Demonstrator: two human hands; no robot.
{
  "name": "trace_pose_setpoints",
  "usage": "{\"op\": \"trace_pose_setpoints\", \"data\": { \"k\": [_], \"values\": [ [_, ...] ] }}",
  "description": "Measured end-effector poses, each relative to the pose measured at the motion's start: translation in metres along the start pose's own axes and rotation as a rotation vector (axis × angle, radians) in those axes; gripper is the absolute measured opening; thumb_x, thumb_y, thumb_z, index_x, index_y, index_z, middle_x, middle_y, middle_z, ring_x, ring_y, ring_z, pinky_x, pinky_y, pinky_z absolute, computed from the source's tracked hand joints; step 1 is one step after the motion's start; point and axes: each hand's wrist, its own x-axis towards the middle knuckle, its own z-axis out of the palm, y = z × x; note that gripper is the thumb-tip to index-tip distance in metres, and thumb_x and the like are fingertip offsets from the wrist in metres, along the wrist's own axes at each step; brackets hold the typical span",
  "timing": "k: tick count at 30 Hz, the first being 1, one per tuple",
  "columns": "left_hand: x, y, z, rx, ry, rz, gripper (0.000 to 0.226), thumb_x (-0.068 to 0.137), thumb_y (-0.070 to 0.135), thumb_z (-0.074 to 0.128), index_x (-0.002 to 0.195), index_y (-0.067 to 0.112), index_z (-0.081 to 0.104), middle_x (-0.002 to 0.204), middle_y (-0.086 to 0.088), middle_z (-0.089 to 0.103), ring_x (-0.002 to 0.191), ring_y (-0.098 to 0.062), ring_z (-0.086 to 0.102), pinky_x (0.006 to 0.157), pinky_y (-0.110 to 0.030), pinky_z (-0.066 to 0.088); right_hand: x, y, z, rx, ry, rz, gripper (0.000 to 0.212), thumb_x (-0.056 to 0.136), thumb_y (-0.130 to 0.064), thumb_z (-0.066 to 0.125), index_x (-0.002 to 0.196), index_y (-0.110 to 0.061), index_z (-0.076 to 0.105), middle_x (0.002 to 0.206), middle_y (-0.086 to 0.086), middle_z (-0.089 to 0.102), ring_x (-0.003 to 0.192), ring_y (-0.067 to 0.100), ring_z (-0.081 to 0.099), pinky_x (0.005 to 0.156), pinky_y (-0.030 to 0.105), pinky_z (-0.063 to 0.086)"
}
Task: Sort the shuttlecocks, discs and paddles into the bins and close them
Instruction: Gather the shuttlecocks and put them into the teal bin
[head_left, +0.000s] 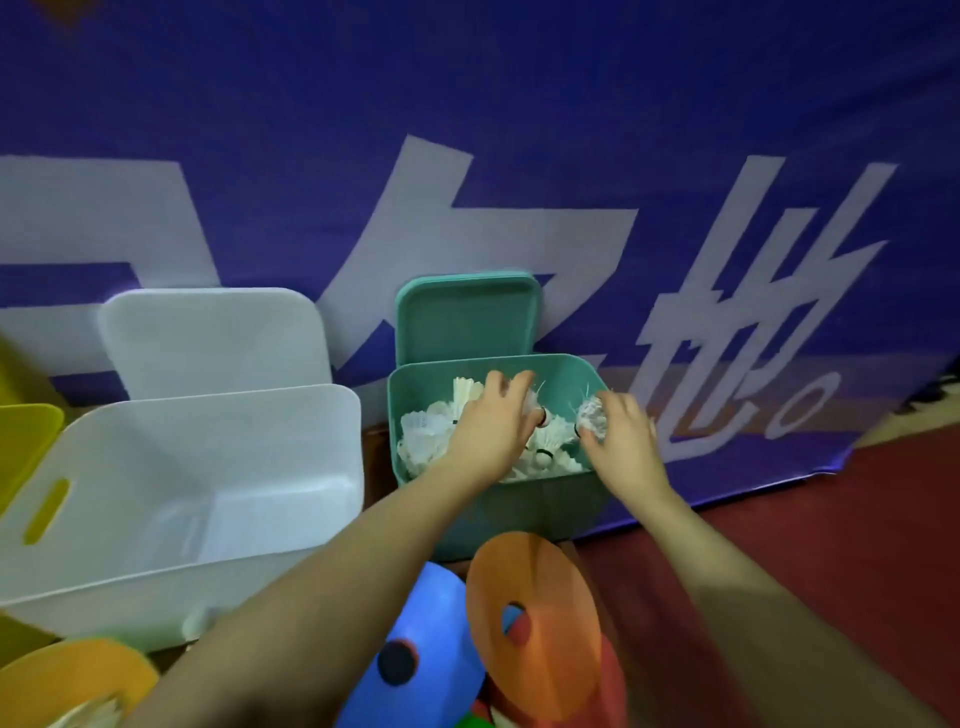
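Head view. Surface: dark red floor (831, 545), backed by a blue fabric banner (467, 130) with white characters. Partly cut off: yellow bin (21, 441) at left edge; discs at bottom edge. White feathered shuttlecocks (431, 436) heaped in the small teal plastic bin (498, 514). Left hand (493, 426) closed on one shuttlecock; right hand (623, 441) grips another, both over the teal bin.
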Motion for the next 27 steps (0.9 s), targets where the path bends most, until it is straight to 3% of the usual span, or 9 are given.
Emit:
{"op": "trace_pose_setpoints", "data": {
  "k": [3,6,9,18,27],
  "values": [
    [0.015,0.006,0.035,0.016,-0.094,-0.04,0.048,0.097,0.034,0.043,0.139,0.015,0.031,0.13,-0.013,0.037,0.109,-0.035,0.052,0.095,-0.043,0.038,0.01,0.022,0.012,-0.043,-0.079,0.038,0.052,0.089,-0.026,0.058,0.134,-0.007,0.041,0.131,0.011,0.046,0.123,0.028,0.042,0.103,0.037,0.029],
    [0.02,0.0,0.061,0.183,-0.284,-0.053,0.056,0.098,0.043,0.034,0.146,0.018,0.023,0.152,-0.008,0.021,0.139,-0.027,0.023,0.111,-0.047,0.019,0.013,0.034,0.024,-0.126,-0.21,0.062,0.059,0.092,-0.042,0.049,0.14,-0.01,0.035,0.146,0.01,0.035,0.135,0.026,0.031,0.108,0.038,0.024],
    [0.016,-0.007,0.07,0.265,-0.372,-0.05,0.058,0.098,0.047,0.03,0.148,0.018,0.019,0.157,-0.005,0.013,0.144,-0.023,0.007,0.116,-0.043,0.009,0.01,0.041,0.028,-0.184,-0.295,0.046,0.057,0.096,-0.047,0.037,0.143,-0.016,0.033,0.154,0.007,0.025,0.142,0.022,0.019,0.113,0.038,0.015],
    [-0.017,-0.01,0.025,0.266,-0.142,0.039,0.049,0.097,0.038,0.038,0.142,0.019,0.031,0.149,0.0,0.031,0.137,-0.02,0.024,0.108,-0.033,0.019,-0.016,0.003,0.018,-0.069,-0.155,-0.04,0.047,0.097,-0.033,0.042,0.14,-0.016,0.038,0.141,0.002,0.042,0.13,0.02,0.037,0.108,0.036,0.025],
    [-0.099,-0.043,-0.063,0.264,-0.01,0.036,0.049,0.094,0.031,0.046,0.141,0.018,0.037,0.147,-0.001,0.037,0.133,-0.022,0.034,0.105,-0.033,0.023,-0.079,-0.087,0.019,0.069,-0.116,-0.126,0.036,0.094,-0.025,0.046,0.128,-0.014,0.052,0.123,0.006,0.054,0.117,0.026,0.049,0.098,0.037,0.037]
  ]
}}
